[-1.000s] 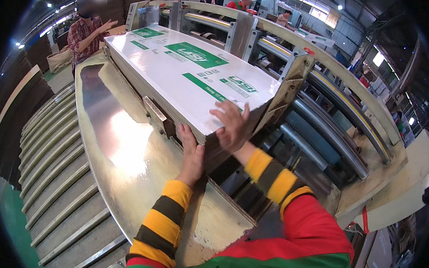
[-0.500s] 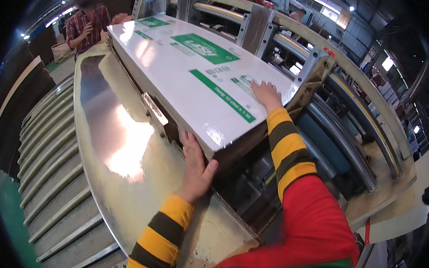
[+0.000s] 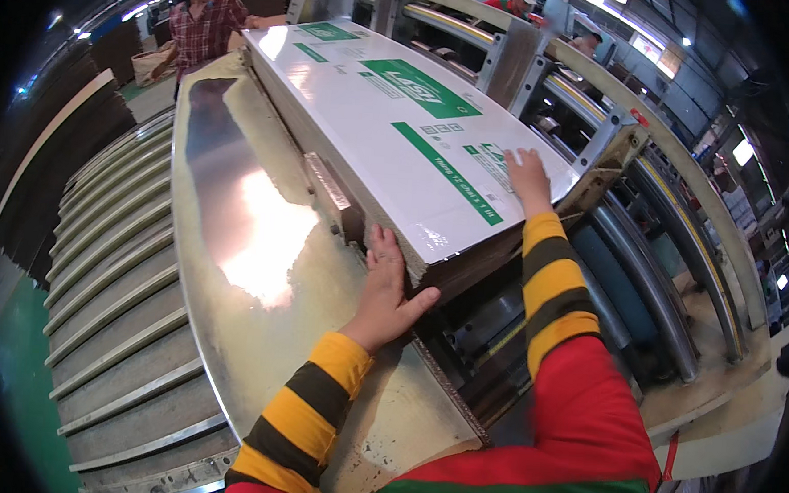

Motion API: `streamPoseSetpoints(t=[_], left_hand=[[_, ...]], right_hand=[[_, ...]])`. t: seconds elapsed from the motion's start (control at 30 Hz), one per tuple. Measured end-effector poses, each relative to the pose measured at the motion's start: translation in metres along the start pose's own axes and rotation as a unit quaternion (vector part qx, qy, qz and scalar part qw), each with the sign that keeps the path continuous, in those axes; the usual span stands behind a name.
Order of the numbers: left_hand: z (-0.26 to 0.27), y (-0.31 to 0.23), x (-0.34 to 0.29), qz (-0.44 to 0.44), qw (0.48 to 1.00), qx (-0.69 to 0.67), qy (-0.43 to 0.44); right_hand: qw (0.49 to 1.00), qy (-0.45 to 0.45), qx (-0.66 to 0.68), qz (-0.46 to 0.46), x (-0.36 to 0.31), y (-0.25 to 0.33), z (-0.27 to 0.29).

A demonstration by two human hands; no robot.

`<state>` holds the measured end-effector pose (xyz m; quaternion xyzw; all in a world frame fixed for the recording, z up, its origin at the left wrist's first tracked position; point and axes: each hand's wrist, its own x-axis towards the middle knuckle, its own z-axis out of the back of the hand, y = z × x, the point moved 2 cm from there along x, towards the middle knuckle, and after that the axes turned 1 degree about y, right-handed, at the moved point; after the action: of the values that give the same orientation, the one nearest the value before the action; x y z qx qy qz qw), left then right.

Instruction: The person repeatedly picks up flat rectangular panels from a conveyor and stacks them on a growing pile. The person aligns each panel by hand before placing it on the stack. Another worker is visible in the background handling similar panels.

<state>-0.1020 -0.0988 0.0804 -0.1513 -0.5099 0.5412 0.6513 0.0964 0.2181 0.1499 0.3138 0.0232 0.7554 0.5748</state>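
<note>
A stack of printed cardboard sheets (image 3: 374, 129), white on top with green panels, lies lengthwise in a machine frame. My right hand (image 3: 530, 178) rests on the top sheet near its right edge, fingers spread. At the near left corner of the stack, my left hand (image 3: 390, 291) is open with the thumb stretched out. Its fingers are by the side of the stack; whether they press on it I cannot tell. Beside the stack's left side stands a small metal block (image 3: 330, 190).
A worn metal table (image 3: 203, 236) runs along the left of the stack, with a slatted conveyor (image 3: 125, 277) beyond it. Steel rollers (image 3: 647, 286) and frame posts stand to the right. A co-worker in a checked shirt (image 3: 205, 31) reaches toward the far end of the stack.
The stack and machine have shifted to the right in the picture. Both my hands keep their places about the stack. The co-worker's raised hand has come down.
</note>
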Motion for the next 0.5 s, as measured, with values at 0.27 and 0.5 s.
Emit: streamPoseSetpoints(t=[0.27, 0.5], left_hand=[[0.003, 0.000, 0.003, -0.015, 1.000, 0.019, 0.004], [-0.003, 0.002, 0.002, 0.000, 0.999, 0.037, -0.008]], right_hand=[[0.881, -0.327, 0.337, -0.052, -0.127, 0.045, 0.005], [0.904, -0.271, 0.331, -0.028, -0.125, 0.024, -0.038]])
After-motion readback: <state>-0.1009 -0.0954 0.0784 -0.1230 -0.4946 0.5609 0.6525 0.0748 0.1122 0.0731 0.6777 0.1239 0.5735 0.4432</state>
